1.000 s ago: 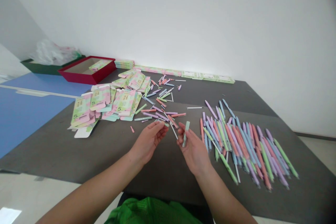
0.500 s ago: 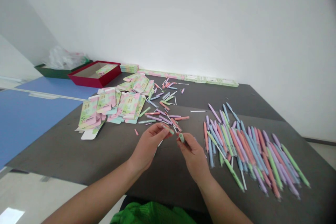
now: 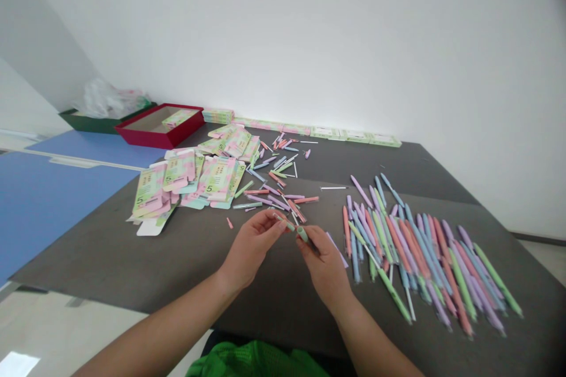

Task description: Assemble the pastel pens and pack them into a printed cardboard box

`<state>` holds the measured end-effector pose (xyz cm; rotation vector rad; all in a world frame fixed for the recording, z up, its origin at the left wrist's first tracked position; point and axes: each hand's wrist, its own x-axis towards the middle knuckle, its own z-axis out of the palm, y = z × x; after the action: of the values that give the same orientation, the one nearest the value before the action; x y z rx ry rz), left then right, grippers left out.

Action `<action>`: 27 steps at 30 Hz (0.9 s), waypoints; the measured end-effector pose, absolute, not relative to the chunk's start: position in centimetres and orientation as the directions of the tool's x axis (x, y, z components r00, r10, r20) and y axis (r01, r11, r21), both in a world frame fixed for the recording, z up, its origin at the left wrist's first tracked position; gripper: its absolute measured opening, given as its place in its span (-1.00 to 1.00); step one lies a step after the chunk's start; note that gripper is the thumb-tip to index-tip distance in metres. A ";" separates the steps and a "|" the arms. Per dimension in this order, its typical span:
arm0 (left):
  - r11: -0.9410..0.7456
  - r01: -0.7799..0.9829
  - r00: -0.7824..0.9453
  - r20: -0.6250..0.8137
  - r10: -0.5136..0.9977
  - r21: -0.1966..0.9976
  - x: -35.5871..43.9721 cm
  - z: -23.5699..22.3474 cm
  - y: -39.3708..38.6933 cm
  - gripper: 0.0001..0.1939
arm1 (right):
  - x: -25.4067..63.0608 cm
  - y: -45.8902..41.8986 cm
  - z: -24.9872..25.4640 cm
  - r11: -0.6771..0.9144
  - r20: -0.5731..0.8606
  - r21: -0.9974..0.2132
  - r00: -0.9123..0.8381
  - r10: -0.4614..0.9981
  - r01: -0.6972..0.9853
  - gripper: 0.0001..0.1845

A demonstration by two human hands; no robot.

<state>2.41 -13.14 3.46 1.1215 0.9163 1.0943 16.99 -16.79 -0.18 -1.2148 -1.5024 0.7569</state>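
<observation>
My left hand [image 3: 253,243] pinches a slim pale green pen piece [image 3: 287,224] between thumb and fingers. My right hand [image 3: 324,268] grips a short mint-green pen barrel [image 3: 303,234], its end almost touching the piece in my left hand. Just beyond my hands lies a scatter of loose pastel pen parts [image 3: 274,184]. To the right spreads a large heap of assembled pastel pens [image 3: 420,253], with a lilac pen [image 3: 336,249] closest to my right hand.
Flat printed cartons marked 5 [image 3: 190,179] lie piled on the dark grey table [image 3: 274,300], left of the pen parts. More cartons [image 3: 325,133] line the far edge. Beyond stand a red box [image 3: 159,126] and a green tray [image 3: 88,123]. A blue board [image 3: 57,206] lies at left.
My hands have come closer together, and the mint-green barrel now tilts toward the piece in my left hand. The view has shifted slightly since the oldest frame.
</observation>
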 end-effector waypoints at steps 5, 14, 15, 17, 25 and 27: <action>0.080 -0.128 0.280 -0.041 0.959 0.989 2.2 3.7 -13.0 -0.88 | 17.1 -16.8 -0.3 0.294 0.325 -0.898 0.043 0.945 0.327 -0.75; -0.044 0.297 0.465 -0.104 0.879 0.954 0.6 4.6 -11.7 -0.89 | 17.5 -16.4 -0.4 0.348 0.391 -0.829 0.009 0.920 0.439 -0.70; -0.144 0.405 0.484 -0.078 0.872 0.903 0.4 4.8 -11.5 -0.90 | 17.5 -16.4 -0.4 0.359 0.404 -0.813 -0.001 0.915 0.458 -0.69; -0.377 0.587 0.544 -0.004 0.839 0.717 0.1 5.2 -11.4 -0.92 | 17.6 -16.4 -0.5 0.387 0.432 -0.777 -0.026 0.902 0.496 -0.66; -0.758 0.648 0.761 -0.019 0.649 0.073 -0.3 6.5 -12.0 -0.82 | 17.5 -16.5 -1.0 0.409 0.446 -0.663 -0.108 0.889 0.627 -0.62; -0.803 0.595 0.800 -0.058 0.597 -0.037 -0.2 6.6 -12.2 -0.82 | 17.4 -16.5 -0.8 0.400 0.431 -0.641 -0.125 0.894 0.655 -0.62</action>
<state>-0.23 -12.18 6.59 2.9965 0.9921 -0.1054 17.40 -16.52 -0.84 -1.3325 -1.8589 0.3775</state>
